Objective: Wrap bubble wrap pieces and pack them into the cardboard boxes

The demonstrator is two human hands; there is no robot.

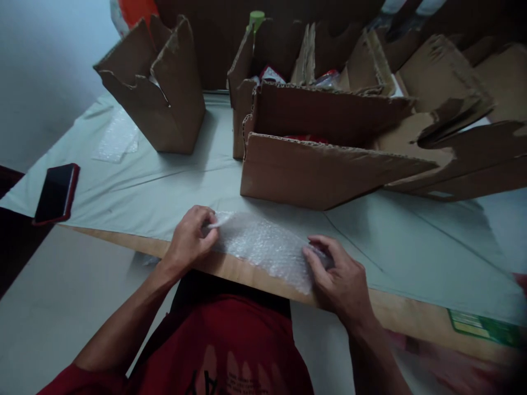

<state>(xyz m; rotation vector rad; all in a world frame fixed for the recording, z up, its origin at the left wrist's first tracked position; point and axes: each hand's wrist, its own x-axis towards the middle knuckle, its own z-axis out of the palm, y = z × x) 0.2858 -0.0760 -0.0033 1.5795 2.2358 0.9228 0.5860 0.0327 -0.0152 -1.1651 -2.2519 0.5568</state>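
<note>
Left hand [190,237] and right hand [338,278] pinch opposite ends of the bubble wrap [263,244] at the table's [164,186] near edge (light, limp, best gripped by its corners)

A bubble wrap sheet [263,247] lies at the table's [411,247] near edge. Behind it stands a cardboard box [313,170]; far left another box [156,88]; a phone [56,193] at the left edge.
</note>
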